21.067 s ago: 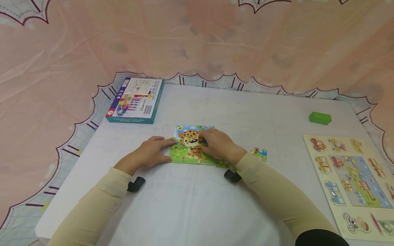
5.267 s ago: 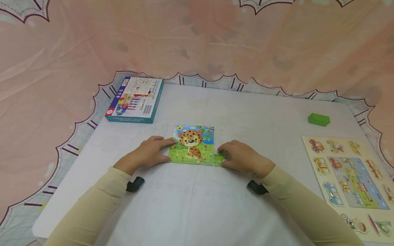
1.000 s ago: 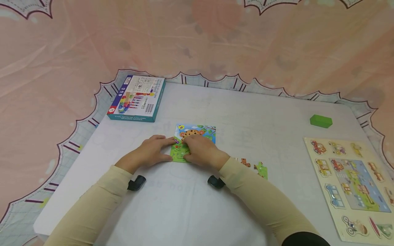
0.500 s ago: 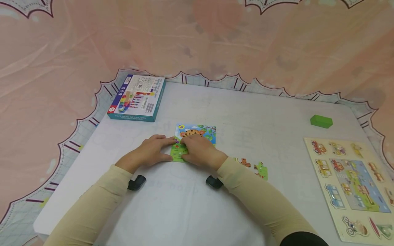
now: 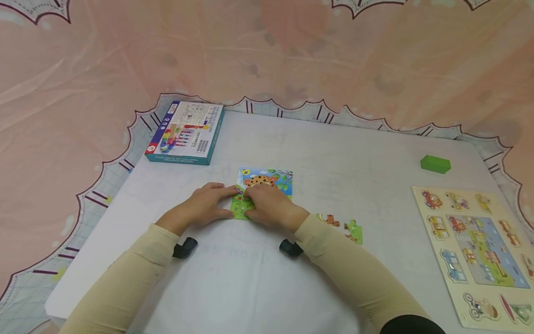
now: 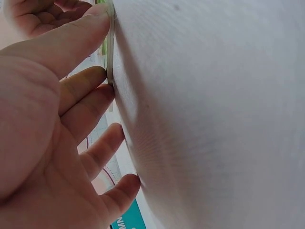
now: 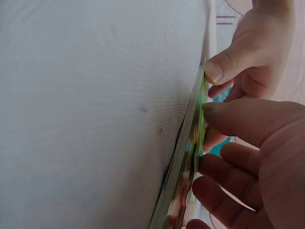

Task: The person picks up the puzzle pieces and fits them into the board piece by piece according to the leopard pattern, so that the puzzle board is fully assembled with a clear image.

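A square leopard jigsaw puzzle (image 5: 285, 178) lies flat on the white table. My left hand (image 5: 204, 208) rests at its left edge, with thumb and fingertips touching the rim and the fingers fairly straight. My right hand (image 5: 273, 204) is over the puzzle's middle and hides most of the leopard below its head. In the right wrist view, its thumb and fingertips pinch a green puzzle piece (image 7: 202, 129) at the board's surface; the piece is mostly hidden. Loose jigsaw pieces, a brown-patterned one (image 5: 332, 221) and a green one (image 5: 355, 232), lie to the right beside my sleeve.
A boxed set (image 5: 185, 132) with a teal side stands at the back left. At the right are a green block (image 5: 435, 164) and a wooden vehicle peg board (image 5: 429, 273). A peach cloth (image 5: 267, 55) hangs behind the table.
Since about five seconds ago, my right hand has moved left from beside the puzzle onto it. Over the last second it has shifted slightly left. My left hand has stayed put.
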A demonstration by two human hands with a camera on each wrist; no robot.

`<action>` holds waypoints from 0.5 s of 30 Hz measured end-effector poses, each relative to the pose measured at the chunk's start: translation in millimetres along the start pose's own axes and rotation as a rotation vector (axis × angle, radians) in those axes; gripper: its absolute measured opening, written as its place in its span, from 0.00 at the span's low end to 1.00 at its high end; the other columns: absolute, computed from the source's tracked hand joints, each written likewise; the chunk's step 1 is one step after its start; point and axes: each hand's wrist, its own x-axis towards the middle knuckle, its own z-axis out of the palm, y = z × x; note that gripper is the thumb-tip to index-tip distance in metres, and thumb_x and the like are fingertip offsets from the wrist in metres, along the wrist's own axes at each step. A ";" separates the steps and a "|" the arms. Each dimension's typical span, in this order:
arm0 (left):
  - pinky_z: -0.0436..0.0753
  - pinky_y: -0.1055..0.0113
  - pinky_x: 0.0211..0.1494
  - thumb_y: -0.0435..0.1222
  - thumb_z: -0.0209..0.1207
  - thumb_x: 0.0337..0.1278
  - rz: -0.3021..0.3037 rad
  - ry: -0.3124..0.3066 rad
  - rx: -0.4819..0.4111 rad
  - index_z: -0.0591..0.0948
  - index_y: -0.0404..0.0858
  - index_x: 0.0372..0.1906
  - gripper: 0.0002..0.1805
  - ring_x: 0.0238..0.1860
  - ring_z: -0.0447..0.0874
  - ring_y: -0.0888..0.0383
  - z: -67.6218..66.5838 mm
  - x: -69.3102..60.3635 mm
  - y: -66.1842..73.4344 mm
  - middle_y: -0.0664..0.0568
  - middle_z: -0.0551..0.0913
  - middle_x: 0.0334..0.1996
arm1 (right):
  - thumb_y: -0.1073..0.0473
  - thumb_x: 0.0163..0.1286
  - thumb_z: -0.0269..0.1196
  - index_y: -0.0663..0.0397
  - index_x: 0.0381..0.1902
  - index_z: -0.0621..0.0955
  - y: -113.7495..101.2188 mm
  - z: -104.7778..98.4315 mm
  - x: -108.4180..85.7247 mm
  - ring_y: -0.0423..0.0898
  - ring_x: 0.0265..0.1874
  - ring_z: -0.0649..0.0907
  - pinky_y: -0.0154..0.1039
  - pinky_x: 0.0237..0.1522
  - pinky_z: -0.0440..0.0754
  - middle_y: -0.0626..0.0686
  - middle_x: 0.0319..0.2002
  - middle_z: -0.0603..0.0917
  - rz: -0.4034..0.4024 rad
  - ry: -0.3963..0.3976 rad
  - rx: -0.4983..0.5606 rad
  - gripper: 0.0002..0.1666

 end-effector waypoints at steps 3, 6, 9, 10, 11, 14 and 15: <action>0.61 0.33 0.68 0.45 0.68 0.61 -0.004 0.001 -0.001 0.71 0.45 0.73 0.36 0.73 0.56 0.37 0.8 0.3 -0.2 0.40 0.69 0.70 | 0.55 0.68 0.66 0.58 0.55 0.81 1.7 -0.1 -1.6 0.50 0.54 0.80 0.44 0.59 0.75 0.53 0.51 0.84 -0.019 0.003 0.023 0.21; 0.61 0.33 0.68 0.45 0.68 0.61 -0.005 0.002 -0.001 0.71 0.45 0.73 0.37 0.73 0.56 0.37 1.4 1.1 -0.5 0.40 0.69 0.70 | 0.56 0.68 0.66 0.58 0.56 0.81 3.5 -0.4 -3.0 0.49 0.54 0.81 0.43 0.59 0.75 0.53 0.51 0.85 -0.029 -0.002 0.040 0.21; 0.61 0.33 0.68 0.45 0.68 0.61 -0.003 -0.001 0.000 0.70 0.45 0.74 0.37 0.73 0.56 0.37 2.0 2.3 -1.1 0.39 0.69 0.70 | 0.56 0.68 0.66 0.57 0.56 0.81 5.1 -0.5 -3.9 0.48 0.53 0.81 0.42 0.59 0.75 0.52 0.51 0.85 -0.033 -0.016 0.046 0.20; 0.61 0.33 0.68 0.45 0.68 0.60 -0.004 -0.002 -0.002 0.70 0.45 0.74 0.37 0.73 0.56 0.37 2.0 2.5 -1.2 0.39 0.68 0.71 | 0.57 0.68 0.66 0.57 0.55 0.81 5.6 -0.5 -4.2 0.48 0.52 0.81 0.41 0.58 0.75 0.52 0.51 0.85 -0.037 -0.018 0.046 0.20; 0.61 0.33 0.68 0.45 0.68 0.61 -0.002 -0.003 -0.002 0.70 0.45 0.74 0.37 0.73 0.56 0.37 2.2 2.7 -1.4 0.39 0.68 0.71 | 0.57 0.68 0.66 0.57 0.55 0.82 5.9 -0.5 -4.6 0.48 0.52 0.81 0.42 0.58 0.76 0.51 0.50 0.85 -0.042 -0.019 0.045 0.20; 0.61 0.32 0.68 0.45 0.68 0.60 -0.006 -0.002 -0.010 0.70 0.46 0.74 0.37 0.73 0.56 0.37 2.2 2.9 -2.0 0.39 0.68 0.71 | 0.57 0.68 0.65 0.57 0.55 0.82 6.5 -0.7 -5.9 0.48 0.51 0.81 0.42 0.57 0.76 0.51 0.50 0.86 -0.060 -0.018 0.036 0.19; 0.61 0.32 0.67 0.45 0.68 0.60 -0.004 -0.001 -0.011 0.70 0.46 0.74 0.37 0.73 0.56 0.36 2.3 2.8 -2.0 0.38 0.68 0.71 | 0.57 0.68 0.65 0.57 0.55 0.82 6.7 -0.7 -6.2 0.48 0.50 0.82 0.42 0.56 0.77 0.51 0.49 0.86 -0.066 -0.016 0.033 0.19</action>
